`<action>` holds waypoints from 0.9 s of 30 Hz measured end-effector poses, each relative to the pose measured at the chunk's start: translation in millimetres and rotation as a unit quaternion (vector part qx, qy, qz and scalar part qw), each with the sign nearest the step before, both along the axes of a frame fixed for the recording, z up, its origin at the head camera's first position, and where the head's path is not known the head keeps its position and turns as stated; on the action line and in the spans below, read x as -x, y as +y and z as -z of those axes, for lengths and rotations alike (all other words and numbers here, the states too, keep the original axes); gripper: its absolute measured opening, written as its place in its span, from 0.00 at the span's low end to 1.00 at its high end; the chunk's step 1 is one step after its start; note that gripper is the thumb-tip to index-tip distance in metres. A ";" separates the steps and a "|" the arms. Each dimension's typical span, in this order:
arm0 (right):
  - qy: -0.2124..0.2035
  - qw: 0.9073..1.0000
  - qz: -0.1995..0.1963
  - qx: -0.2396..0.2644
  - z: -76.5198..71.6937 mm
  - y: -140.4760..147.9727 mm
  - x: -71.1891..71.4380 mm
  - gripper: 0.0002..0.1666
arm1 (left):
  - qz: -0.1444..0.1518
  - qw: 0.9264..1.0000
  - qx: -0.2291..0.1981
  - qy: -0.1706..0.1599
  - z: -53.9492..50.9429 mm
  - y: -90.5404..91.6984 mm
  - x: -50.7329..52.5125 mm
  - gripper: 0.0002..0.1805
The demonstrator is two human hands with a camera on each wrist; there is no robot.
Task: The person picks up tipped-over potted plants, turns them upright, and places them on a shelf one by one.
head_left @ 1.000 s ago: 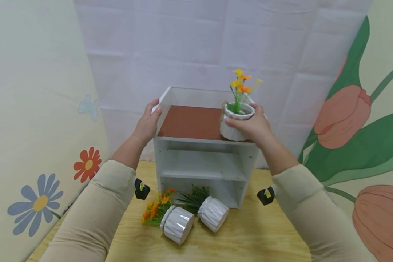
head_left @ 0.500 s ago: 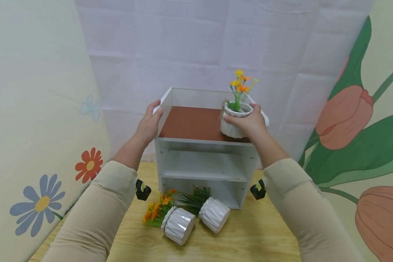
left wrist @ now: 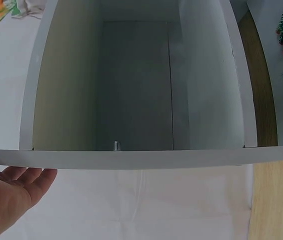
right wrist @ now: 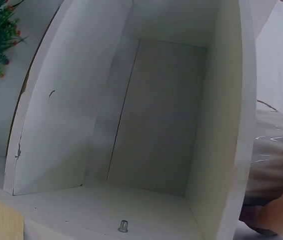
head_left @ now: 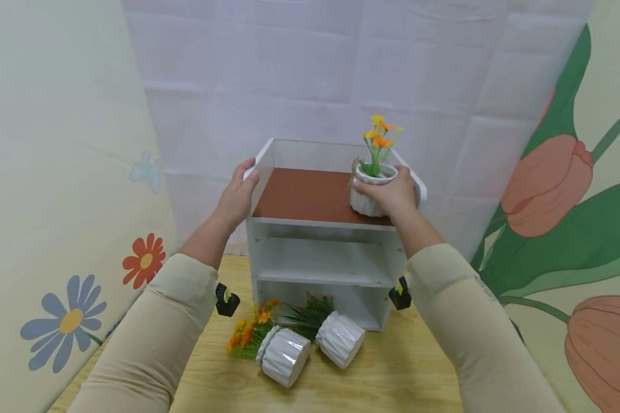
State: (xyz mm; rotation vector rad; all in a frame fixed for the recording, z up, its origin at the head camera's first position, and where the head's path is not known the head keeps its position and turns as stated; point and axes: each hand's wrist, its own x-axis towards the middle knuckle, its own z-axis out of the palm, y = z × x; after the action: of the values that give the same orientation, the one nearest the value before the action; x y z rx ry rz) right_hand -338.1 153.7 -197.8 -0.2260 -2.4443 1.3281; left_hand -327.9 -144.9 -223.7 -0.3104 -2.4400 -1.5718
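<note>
My right hand (head_left: 395, 194) grips a white ribbed pot (head_left: 364, 201) with yellow and orange flowers, at the right front of the shelf's reddish-brown top (head_left: 305, 195). The same pot (right wrist: 271, 155) shows beside the board in the right wrist view, with part of the hand (right wrist: 281, 212). My left hand (head_left: 237, 198) holds the upper edge of the white shelf's left side panel (head_left: 263, 158); its fingers (left wrist: 41, 182) lie along the panel in the left wrist view.
Two white pots lie tipped over on the wooden table (head_left: 382, 378) before the shelf: one (head_left: 284, 355) with orange flowers, the other (head_left: 340, 339) with dark green foliage. The shelf has a middle board (head_left: 320, 261) and a lower compartment. A pale cloth hangs behind, with flower-painted panels either side.
The pot in my right hand has lowered slightly onto the top board, and my right forearm has swung inward to the left. My left hand keeps its hold on the side panel.
</note>
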 end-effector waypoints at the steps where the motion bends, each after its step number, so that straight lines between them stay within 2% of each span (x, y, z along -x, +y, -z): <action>1: 0.001 1.000 0.002 0.001 0.4 -0.4 1.0 0.65 | 0.000 1.000 0.001 -0.001 0.1 0.0 0.1 0.32; 27: 0.049 0.998 -0.003 0.038 13.8 -3.4 11.1 0.66 | -0.006 1.000 0.005 0.001 0.1 -0.6 0.4 0.32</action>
State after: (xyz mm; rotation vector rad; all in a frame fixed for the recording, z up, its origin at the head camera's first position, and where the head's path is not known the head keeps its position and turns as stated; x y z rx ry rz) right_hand -349.2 150.3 -211.6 -0.1679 -2.3181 1.4029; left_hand -328.4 -145.6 -223.9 -0.2980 -2.4435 -1.5533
